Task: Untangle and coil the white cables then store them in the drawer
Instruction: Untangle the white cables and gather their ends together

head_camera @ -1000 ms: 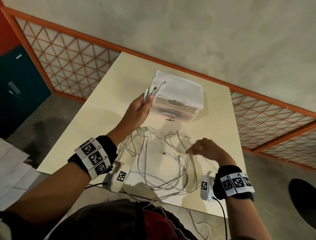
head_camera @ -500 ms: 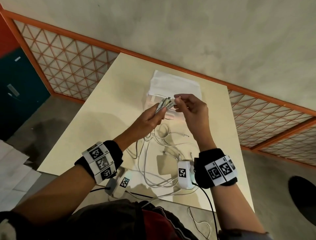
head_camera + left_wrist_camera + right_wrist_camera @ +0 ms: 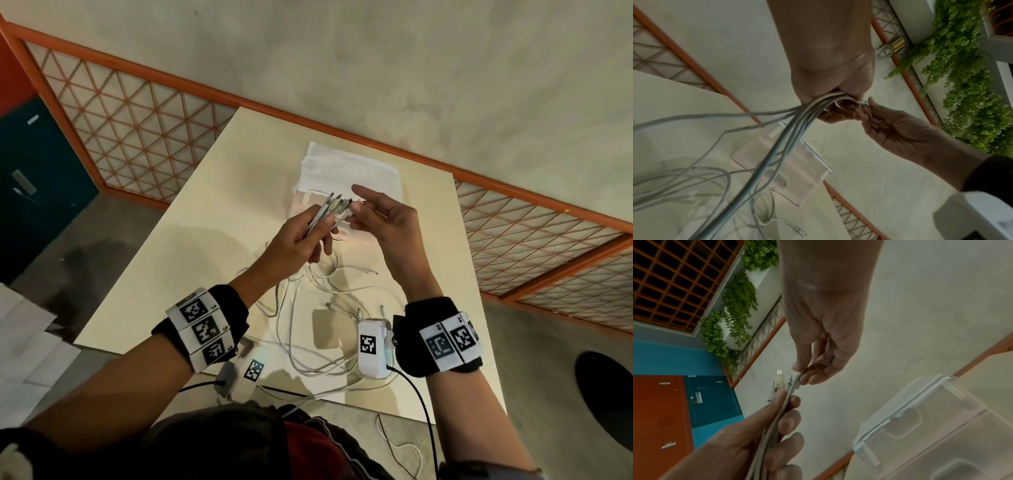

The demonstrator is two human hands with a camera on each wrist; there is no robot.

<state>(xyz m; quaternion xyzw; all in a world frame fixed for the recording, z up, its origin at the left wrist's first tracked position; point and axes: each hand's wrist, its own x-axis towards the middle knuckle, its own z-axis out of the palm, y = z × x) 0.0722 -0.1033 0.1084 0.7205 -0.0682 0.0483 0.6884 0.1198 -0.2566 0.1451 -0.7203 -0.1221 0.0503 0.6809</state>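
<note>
My left hand (image 3: 317, 228) grips a bundle of several white cable ends (image 3: 334, 207) held up in front of the translucent drawer unit (image 3: 349, 168). My right hand (image 3: 356, 207) meets the bundle's tips; thumb and fingers pinch one connector (image 3: 796, 378), the index finger sticking out straight. From my left fist (image 3: 830, 97) the cables (image 3: 789, 138) hang down to a loose tangle (image 3: 308, 329) on the cream table (image 3: 205, 257). The drawers (image 3: 931, 426) look closed.
One free plug (image 3: 371, 272) lies on the table right of the tangle. A white cable (image 3: 404, 448) dangles off the table's near edge. An orange lattice railing (image 3: 137, 120) runs behind the table, a blue cabinet (image 3: 34, 188) at far left.
My right hand has lifted off the tangle on the table and come up to the bundle's tips. My left hand has brought the bundle slightly lower and to the right.
</note>
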